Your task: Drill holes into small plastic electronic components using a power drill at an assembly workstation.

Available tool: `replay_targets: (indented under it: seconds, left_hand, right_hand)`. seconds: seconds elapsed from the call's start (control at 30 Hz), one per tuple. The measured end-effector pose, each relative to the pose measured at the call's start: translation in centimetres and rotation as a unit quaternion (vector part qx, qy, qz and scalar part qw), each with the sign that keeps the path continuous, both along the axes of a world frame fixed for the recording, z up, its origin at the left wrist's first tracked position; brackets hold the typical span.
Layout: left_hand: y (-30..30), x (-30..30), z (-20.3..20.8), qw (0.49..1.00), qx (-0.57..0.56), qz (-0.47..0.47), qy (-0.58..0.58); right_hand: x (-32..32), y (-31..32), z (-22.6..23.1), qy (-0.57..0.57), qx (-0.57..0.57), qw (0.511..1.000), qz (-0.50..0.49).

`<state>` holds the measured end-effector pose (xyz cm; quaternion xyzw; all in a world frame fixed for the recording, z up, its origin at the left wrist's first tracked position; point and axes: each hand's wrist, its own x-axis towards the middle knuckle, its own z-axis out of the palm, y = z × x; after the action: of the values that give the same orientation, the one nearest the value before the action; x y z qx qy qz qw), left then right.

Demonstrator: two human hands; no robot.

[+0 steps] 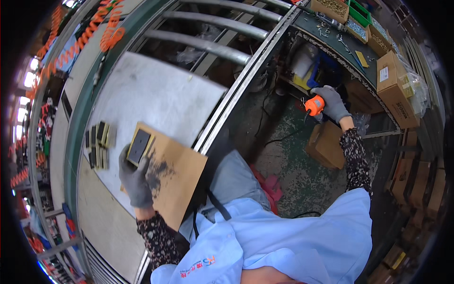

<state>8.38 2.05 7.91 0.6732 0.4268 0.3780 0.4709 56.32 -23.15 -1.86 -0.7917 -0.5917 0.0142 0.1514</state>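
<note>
My left hand, in a grey glove, grips a flat rectangular block with a black face and pale yellow edges. It holds the block over a brown cardboard sheet, where black dust is scattered. Several similar small blocks stand in two rows left of that hand. Far to the right, my right hand, also gloved in grey, is closed around an orange corded power tool. The tool is out beside the bench, above the floor; its working end is not clearly visible.
A metal plate lies under the cardboard, with conveyor rollers beyond. Loose screws and a yellow box lie on the right bench. Cardboard boxes stand at the right; another carton is on the floor. Orange coiled hoses hang upper left.
</note>
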Motion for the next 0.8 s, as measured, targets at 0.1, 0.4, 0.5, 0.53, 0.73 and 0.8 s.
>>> replay_targets:
  seconds: [0.1, 0.4, 0.5, 0.53, 0.73, 0.8]
  left_hand:
    - [-0.6, 0.9, -0.9, 0.999, -0.034, -0.005, -0.023]
    - [3.8, 6.5, -1.6, 0.997, 0.032, 0.000, 0.072]
    - [2.6, 7.3, 0.5, 0.998, 0.002, 0.045, 0.045]
    - [2.7, 7.8, 0.7, 0.999, -0.012, 0.039, 0.033]
    - [2.2, 6.9, -0.1, 0.998, 0.005, 0.055, 0.006]
    - [2.1, 6.4, -0.6, 0.998, 0.019, 0.061, 0.014]
  right_hand:
    - [5.9, -2.2, -7.2, -0.046, -0.044, 0.998, -0.001]
    - [31.9, -8.1, -23.9, -0.114, -0.225, 0.967, 0.039]
    - [26.1, 0.4, -23.2, -0.062, -0.217, 0.973, 0.043]
    - [20.4, 3.8, -15.1, -0.039, -0.337, 0.941, -0.002]
    - [26.8, 3.1, -21.3, -0.190, -0.312, 0.929, -0.049]
    - [27.9, 1.0, -22.6, -0.197, -0.269, 0.940, -0.074]
